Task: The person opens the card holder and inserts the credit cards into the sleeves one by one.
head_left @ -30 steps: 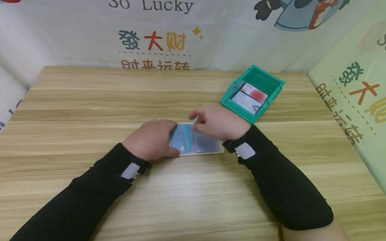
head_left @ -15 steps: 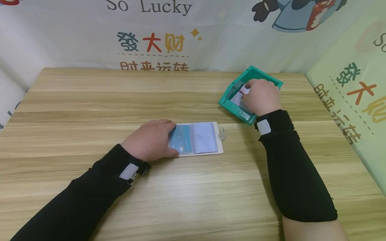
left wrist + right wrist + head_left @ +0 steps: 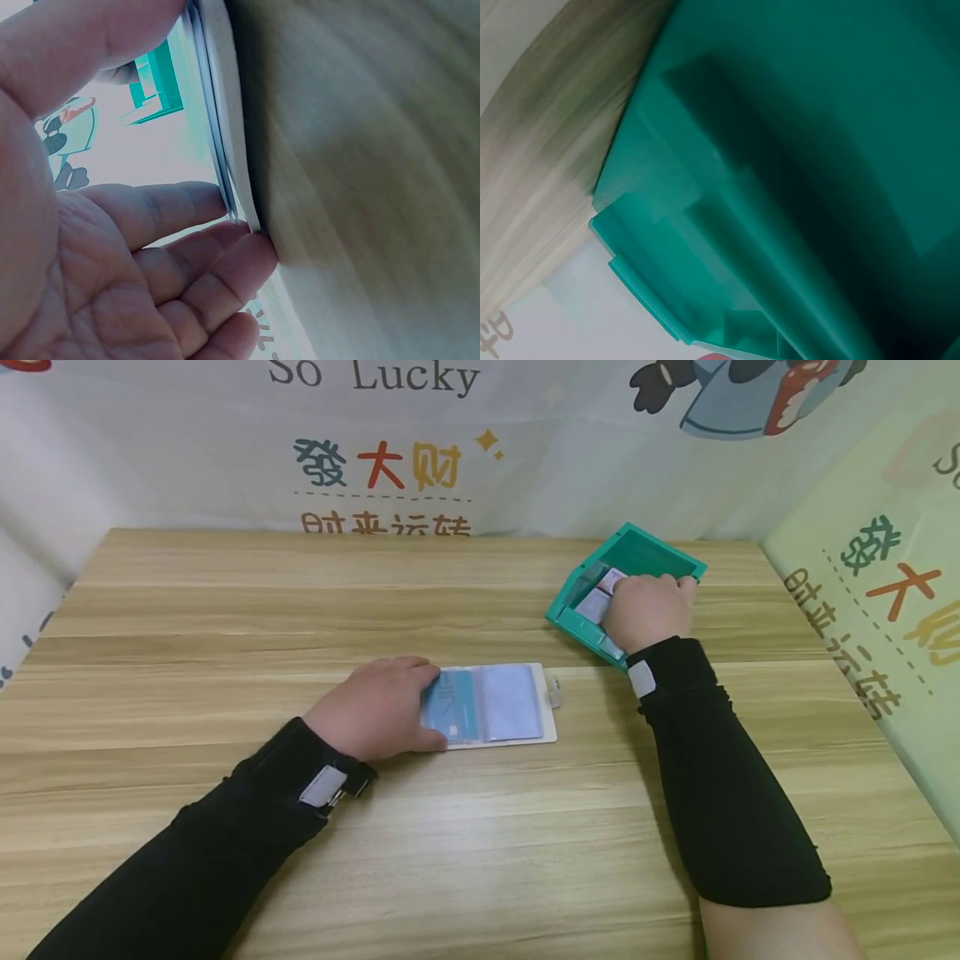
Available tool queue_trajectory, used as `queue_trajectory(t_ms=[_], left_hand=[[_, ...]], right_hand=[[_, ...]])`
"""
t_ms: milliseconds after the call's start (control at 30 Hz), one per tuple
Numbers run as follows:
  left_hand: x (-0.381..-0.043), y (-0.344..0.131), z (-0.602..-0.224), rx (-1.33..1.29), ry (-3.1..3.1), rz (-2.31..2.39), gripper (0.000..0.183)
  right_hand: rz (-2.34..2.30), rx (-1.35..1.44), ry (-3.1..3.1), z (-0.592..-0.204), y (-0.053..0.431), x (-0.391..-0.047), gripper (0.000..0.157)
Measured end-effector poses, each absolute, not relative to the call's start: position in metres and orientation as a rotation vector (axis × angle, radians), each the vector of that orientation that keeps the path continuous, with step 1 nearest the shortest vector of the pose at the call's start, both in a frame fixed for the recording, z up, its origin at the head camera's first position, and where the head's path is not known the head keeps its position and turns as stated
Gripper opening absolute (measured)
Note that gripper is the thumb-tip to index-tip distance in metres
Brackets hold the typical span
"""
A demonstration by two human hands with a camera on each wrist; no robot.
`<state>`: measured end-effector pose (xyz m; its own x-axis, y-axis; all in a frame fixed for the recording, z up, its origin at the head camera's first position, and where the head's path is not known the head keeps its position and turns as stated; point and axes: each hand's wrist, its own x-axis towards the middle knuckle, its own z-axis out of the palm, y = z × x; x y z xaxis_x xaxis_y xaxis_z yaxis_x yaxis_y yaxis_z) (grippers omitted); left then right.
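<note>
An opened card holder with clear sleeves lies on the wooden table; a blue card shows in its left sleeve. My left hand grips the holder's left end, thumb on the near edge and fingers on the far edge. In the left wrist view the thumb and fingertips meet the holder's edge. My right hand reaches into the green bin, over the cards inside. Its fingertips are hidden, so whether it holds a card cannot be told.
The bin stands tilted at the back right of the table; its green outer wall fills most of the right wrist view. A small clasp tab sticks out at the holder's right end. Printed cloth hangs behind the table.
My right hand has gone from above the card holder to the bin at the back right, and has dipped slightly inside it. The left hand and the holder stay in place.
</note>
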<state>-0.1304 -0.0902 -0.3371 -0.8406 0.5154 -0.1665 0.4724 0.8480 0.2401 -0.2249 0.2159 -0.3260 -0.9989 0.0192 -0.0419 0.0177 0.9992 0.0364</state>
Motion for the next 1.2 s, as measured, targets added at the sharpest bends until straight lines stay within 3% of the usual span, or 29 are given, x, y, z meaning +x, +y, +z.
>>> queue_trajectory(t_ms=[1200], left_hand=[[-0.1321,-0.0906,-0.3374,0.738,2.794,0.296,0.086]], right_hand=[[0.098,0.051,3.072,-0.3248,0.2159,-0.2261,0.027]])
